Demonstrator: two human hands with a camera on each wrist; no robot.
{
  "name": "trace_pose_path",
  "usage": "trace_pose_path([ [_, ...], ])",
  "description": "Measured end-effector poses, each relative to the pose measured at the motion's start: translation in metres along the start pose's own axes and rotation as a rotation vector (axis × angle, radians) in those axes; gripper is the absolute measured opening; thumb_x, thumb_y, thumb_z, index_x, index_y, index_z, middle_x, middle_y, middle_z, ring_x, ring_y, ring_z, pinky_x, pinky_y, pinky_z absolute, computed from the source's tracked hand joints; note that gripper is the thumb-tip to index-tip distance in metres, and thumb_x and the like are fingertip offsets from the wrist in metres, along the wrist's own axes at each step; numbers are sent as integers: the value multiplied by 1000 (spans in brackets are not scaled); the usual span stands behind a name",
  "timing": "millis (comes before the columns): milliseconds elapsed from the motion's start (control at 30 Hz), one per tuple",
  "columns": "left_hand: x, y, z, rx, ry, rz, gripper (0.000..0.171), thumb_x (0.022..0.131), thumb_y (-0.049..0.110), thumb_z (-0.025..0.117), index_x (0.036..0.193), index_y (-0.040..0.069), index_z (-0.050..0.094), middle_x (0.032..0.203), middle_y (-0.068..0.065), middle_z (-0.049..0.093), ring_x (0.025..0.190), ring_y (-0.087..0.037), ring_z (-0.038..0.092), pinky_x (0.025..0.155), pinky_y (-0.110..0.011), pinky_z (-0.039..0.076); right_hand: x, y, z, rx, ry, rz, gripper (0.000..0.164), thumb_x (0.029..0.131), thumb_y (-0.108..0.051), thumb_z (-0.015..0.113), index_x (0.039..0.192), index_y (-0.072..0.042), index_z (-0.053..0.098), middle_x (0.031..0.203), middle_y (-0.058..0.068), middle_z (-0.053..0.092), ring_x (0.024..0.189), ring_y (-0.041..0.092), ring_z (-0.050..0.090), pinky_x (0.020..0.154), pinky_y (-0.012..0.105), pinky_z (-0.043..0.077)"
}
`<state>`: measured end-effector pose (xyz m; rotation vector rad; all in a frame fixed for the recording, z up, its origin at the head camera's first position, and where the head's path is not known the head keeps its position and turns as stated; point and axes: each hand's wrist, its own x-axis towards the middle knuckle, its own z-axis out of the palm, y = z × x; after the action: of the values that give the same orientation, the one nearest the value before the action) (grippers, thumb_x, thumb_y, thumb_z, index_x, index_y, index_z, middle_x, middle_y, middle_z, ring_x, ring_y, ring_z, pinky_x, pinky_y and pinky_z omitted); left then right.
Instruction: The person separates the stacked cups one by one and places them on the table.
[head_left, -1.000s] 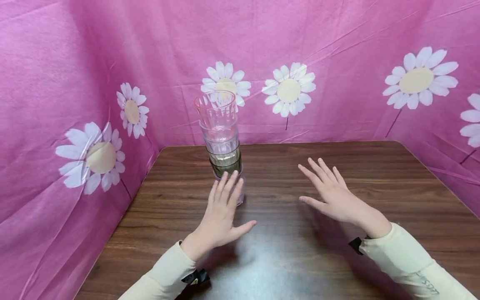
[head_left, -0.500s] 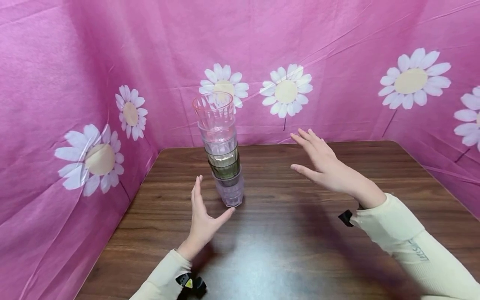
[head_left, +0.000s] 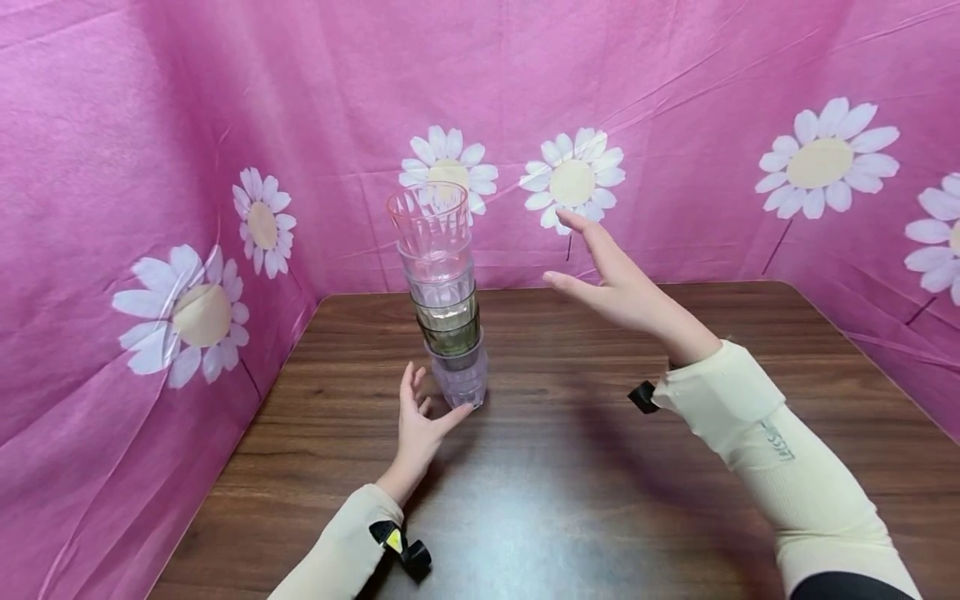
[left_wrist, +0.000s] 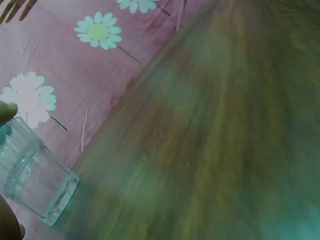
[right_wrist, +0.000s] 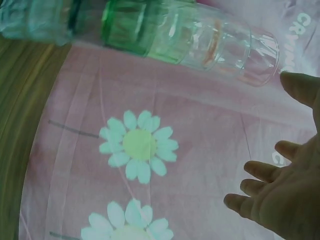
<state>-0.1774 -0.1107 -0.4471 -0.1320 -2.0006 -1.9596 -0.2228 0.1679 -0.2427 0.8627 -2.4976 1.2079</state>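
Note:
A tall stack of clear plastic cups point(head_left: 442, 287) stands upright, one nested in another, left of the table's middle. Its top cup has a pinkish-red rim, greenish cups sit mid-stack, and a pale lilac cup point(head_left: 463, 385) forms the base. My left hand point(head_left: 417, 435) is low beside that base cup, thumb tip right at its foot and the slightly bent fingers to its left. In the left wrist view the cup shows between thumb and fingers. My right hand point(head_left: 626, 296) is raised right of the stack's upper part, fingers extended and apart from the cups, nothing in it.
The brown wooden table point(head_left: 570, 500) reaches back to a pink cloth point(head_left: 675, 100) printed with white daisies, which hangs behind and at both sides. A black strap device point(head_left: 397, 546) sits on the left wrist and another black piece point(head_left: 643, 397) on the right.
My left hand has turned and lowered from in front of the stack to beside its base. My right hand has risen and moved left toward the stack's upper part. The cups stay in place.

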Motion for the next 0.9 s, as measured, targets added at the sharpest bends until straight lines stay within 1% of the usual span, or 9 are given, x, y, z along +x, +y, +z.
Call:
trace_pose_path([
  [167, 11, -6, 9, -47, 1, -23, 109, 69, -5, 84, 153, -5, 14, 149, -31, 35, 137, -45, 35, 112, -57, 30, 20, -9, 7, 196, 39, 31, 77, 95, -22, 67, 156, -11, 22, 160, 10, 25, 147, 24, 25, 119, 41, 22],
  [233, 15, -9, 12, -72, -13, -20, 109, 68, -8, 83, 153, -4, 15, 147, -30, 39, 134, -44, 39, 111, -55, 32, 28, -12, 10, 263, 53, 44, 77, 94, -21, 67, 156, -13, 22, 160, 10, 27, 146, 25, 26, 119, 40, 24],
  [333, 20, -12, 15, -99, -50, -7, 107, 68, -11, 82, 152, -2, 17, 144, -28, 43, 132, -41, 42, 111, -50, 34, 39, -17, 16, 341, 66, 44, 76, 94, -18, 67, 156, -13, 23, 158, 11, 30, 146, 24, 27, 118, 39, 26],
  [433, 25, -16, 15, -117, -80, 1, 103, 68, -13, 81, 151, -1, 21, 143, -26, 45, 131, -37, 45, 109, -41, 37, 49, -22, 24, 401, 70, 34, 75, 93, -13, 66, 155, -10, 23, 155, 13, 33, 145, 25, 29, 117, 40, 27],
  [533, 30, -21, 12, -143, -96, -19, 99, 68, -16, 79, 149, 0, 23, 144, -24, 45, 128, -32, 47, 105, -31, 40, 57, -26, 31, 442, 63, 43, 75, 93, -13, 66, 155, -11, 23, 154, 13, 35, 144, 23, 31, 117, 42, 27],
  [600, 32, -24, 10, -164, -109, -36, 98, 68, -18, 77, 149, 0, 24, 144, -24, 45, 124, -28, 50, 102, -28, 42, 63, -29, 36, 463, 60, 46, 76, 93, -13, 67, 155, -12, 23, 153, 12, 36, 143, 21, 33, 117, 42, 28],
  [667, 35, -27, 8, -166, -126, -51, 96, 69, -18, 77, 148, -1, 25, 143, -23, 46, 122, -24, 51, 101, -26, 42, 67, -31, 39, 486, 59, 54, 77, 93, -15, 68, 156, -14, 24, 152, 10, 37, 142, 19, 34, 116, 40, 30],
  [767, 37, -29, 6, -158, -156, -70, 90, 70, -17, 76, 145, -4, 29, 140, -21, 49, 120, -19, 52, 102, -27, 42, 74, -34, 43, 535, 64, 55, 78, 92, -14, 69, 156, -14, 25, 151, 9, 39, 141, 17, 36, 114, 38, 33],
  [900, 39, -30, 3, -163, -185, -90, 84, 70, -18, 75, 141, -5, 33, 133, -15, 53, 119, -14, 52, 104, -29, 40, 82, -39, 48, 601, 72, 48, 79, 90, -11, 71, 155, -14, 27, 150, 10, 42, 138, 16, 39, 113, 37, 35],
])
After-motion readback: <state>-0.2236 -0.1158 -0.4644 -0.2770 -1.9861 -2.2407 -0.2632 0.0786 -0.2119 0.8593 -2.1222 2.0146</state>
